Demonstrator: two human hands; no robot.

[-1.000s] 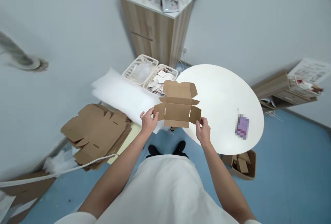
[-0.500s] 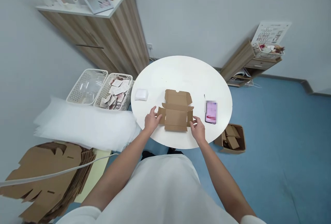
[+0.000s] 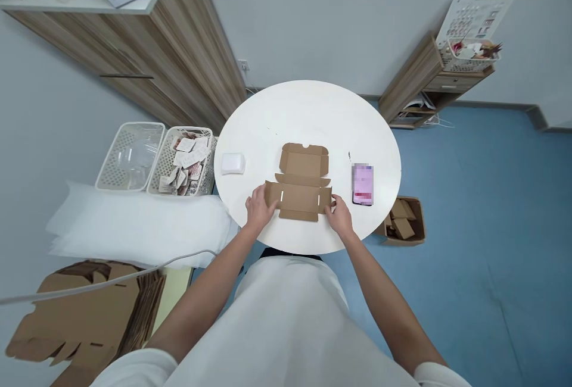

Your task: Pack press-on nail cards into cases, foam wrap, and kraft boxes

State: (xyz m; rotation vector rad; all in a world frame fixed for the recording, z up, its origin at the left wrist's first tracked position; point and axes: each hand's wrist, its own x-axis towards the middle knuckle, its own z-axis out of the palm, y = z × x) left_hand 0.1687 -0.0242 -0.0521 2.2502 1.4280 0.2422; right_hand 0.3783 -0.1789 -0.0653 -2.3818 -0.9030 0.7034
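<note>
An unfolded brown cardboard box [image 3: 299,197] lies on the white oval table [image 3: 308,113], its lid part pointing away from me. My left hand [image 3: 260,207] pinches the left side flap, with the thumb on the near side and the fingers behind the flap's outer edge. The right side flap is held the same way by my right hand [image 3: 338,215]; some of its fingertips are hidden behind the cardboard. Narrow slots show along both side creases. A phone [image 3: 362,184] lies to the right of the box, and a small white packet [image 3: 233,163] sits to the left.
Two white baskets [image 3: 181,164] stand left of the table, one with papers, one with clear plastic. White foam sheets [image 3: 143,220] and a stack of flat cardboard [image 3: 84,309] are at my left. A carton of folded boxes [image 3: 404,223] stands on the floor at right.
Both side flaps now lie wider and flatter, and the slots have come into view. My fingers have closed further around the flaps. The camera view has shifted slightly.
</note>
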